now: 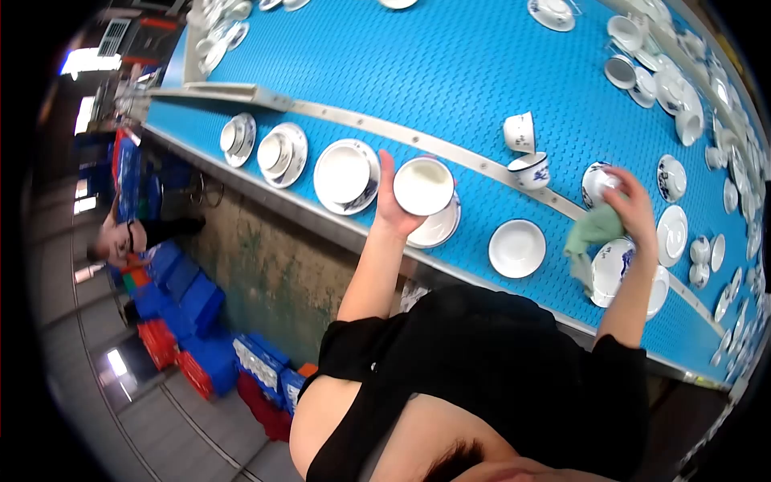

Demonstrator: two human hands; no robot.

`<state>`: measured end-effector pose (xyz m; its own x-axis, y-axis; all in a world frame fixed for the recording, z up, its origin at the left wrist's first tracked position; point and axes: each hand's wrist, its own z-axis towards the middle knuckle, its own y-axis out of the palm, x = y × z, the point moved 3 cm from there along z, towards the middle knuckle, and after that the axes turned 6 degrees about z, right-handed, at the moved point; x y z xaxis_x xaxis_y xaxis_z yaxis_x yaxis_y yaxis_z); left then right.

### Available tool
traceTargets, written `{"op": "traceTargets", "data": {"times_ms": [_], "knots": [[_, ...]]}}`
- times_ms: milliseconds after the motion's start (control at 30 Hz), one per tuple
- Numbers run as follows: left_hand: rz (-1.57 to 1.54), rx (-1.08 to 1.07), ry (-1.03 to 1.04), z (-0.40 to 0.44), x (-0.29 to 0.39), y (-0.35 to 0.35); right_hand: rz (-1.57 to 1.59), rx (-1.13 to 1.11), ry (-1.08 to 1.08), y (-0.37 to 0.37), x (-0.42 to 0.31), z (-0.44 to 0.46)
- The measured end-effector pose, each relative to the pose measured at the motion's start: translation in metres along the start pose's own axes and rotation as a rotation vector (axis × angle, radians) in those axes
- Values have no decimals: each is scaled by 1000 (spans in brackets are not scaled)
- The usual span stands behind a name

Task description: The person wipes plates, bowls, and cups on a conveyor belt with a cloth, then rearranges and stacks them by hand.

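Observation:
My left hand [392,205] holds a white bowl [423,186] by its side, with the opening towards me. Partly behind that bowl, a white plate [438,229] lies on the blue belt. My right hand [633,207] has a green cloth [593,238] hanging from it, and its fingertips grip a blue-patterned bowl [596,183], turned base up. Below the cloth is a patterned plate [613,269], partly covered. Between my hands a white bowl [517,248] sits upright. Two patterned cups, an upper cup [519,132] and a lower cup [529,170], touch near the metal rail.
A metal rail [385,127] runs along the blue belt [361,64]. Stacked dishes [345,173] line its near left edge; many cups and plates crowd the right side [671,88]. Blue crates [189,297] stand on the floor at left, near another person [128,239].

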<state>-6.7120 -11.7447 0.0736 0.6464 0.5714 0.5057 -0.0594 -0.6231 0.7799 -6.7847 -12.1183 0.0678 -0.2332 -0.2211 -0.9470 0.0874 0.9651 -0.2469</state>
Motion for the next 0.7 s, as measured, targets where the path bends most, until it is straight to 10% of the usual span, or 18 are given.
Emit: {"op": "traceTargets", "data": {"times_ms": [300, 367, 433, 533, 700], "knots": [[893, 925, 557, -71, 81, -76, -608, 287, 509, -130, 161, -166], [1604, 1076, 339, -82, 98, -78, -511, 238, 451, -128, 178, -172], [2146, 1350, 709, -87, 78, -46, -479, 312, 443, -131, 185, -173], [1897, 923, 924, -86, 21, 18, -493, 341, 358, -121, 182, -190], [2053, 175, 80, -35, -147, 73, -348, 268, 404, -116, 168, -192]]}}
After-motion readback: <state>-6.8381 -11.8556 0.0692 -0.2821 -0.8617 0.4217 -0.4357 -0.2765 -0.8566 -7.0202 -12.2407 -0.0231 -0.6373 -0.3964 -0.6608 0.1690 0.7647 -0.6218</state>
